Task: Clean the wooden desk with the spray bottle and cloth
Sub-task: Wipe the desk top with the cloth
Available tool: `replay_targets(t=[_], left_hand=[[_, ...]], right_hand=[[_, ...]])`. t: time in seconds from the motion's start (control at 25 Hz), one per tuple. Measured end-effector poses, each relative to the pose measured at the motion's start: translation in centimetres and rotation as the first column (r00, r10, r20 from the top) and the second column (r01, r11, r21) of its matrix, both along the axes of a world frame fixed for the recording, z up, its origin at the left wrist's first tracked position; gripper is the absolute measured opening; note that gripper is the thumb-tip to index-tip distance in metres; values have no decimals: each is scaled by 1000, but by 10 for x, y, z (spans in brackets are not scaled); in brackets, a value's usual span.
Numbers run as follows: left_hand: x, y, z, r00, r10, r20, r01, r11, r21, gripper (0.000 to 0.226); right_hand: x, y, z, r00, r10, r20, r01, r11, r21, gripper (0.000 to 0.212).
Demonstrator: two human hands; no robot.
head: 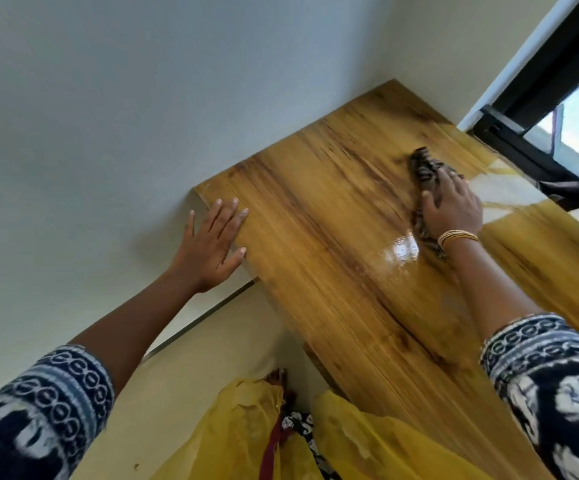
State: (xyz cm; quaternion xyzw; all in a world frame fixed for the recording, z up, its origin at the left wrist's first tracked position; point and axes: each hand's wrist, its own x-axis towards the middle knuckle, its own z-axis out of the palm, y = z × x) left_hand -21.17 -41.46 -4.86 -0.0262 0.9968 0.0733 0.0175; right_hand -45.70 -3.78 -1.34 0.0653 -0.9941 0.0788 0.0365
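The wooden desk (333,237) runs from the lower right to the upper middle, its top glossy with a wet shine near the centre. My right hand (454,206) presses a dark patterned cloth (426,168) flat onto the desk's far right part; the cloth sticks out beyond my fingers and under my wrist. My left hand (212,244) lies open with fingers spread on the desk's left edge, holding nothing. No spray bottle is in view.
A pale wall (142,98) borders the desk on the left and far side. A black-framed window (551,98) stands at the upper right, close to the desk's far corner. Yellow fabric (246,438) of my clothing hangs below, over a cream floor (194,375).
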Motion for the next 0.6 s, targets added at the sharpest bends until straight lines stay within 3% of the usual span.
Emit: replay_targets(t=[0.08, 0.16, 0.2, 0.28, 0.36, 0.44, 0.52, 0.6], left_hand=[[-1, -2, 2, 1000, -3, 11, 4, 1000, -30, 71], [-3, -4, 4, 999, -28, 27, 30, 998, -61, 71], [-3, -5, 5, 998, -40, 37, 43, 997, -69, 71], [-2, -6, 6, 998, -49, 50, 53, 995, -81, 72], [-3, -4, 9, 998, -45, 43, 49, 993, -104, 72], [0, -2, 13, 998, -38, 58, 46, 988, -145, 72], [5, 5, 15, 998, -14, 65, 28, 973, -227, 73], [9, 15, 18, 998, 31, 48, -16, 960, -281, 74]], right_hand=[[2, -13, 1, 983, -184, 22, 183, 983, 14, 59], [28, -57, 3, 980, -201, 8, 200, 979, 22, 54], [50, -83, 5, 993, -115, -11, 115, 993, 4, 51], [112, -127, 2, 977, 210, -39, -211, 978, -9, 46], [174, -142, -2, 812, 583, 7, -583, 812, 23, 45], [181, -126, -3, 669, 742, 48, -743, 669, 20, 44], [139, -90, -4, 761, 648, -28, -646, 760, 71, 44], [77, -35, -4, 910, 408, -77, -399, 910, 112, 44]])
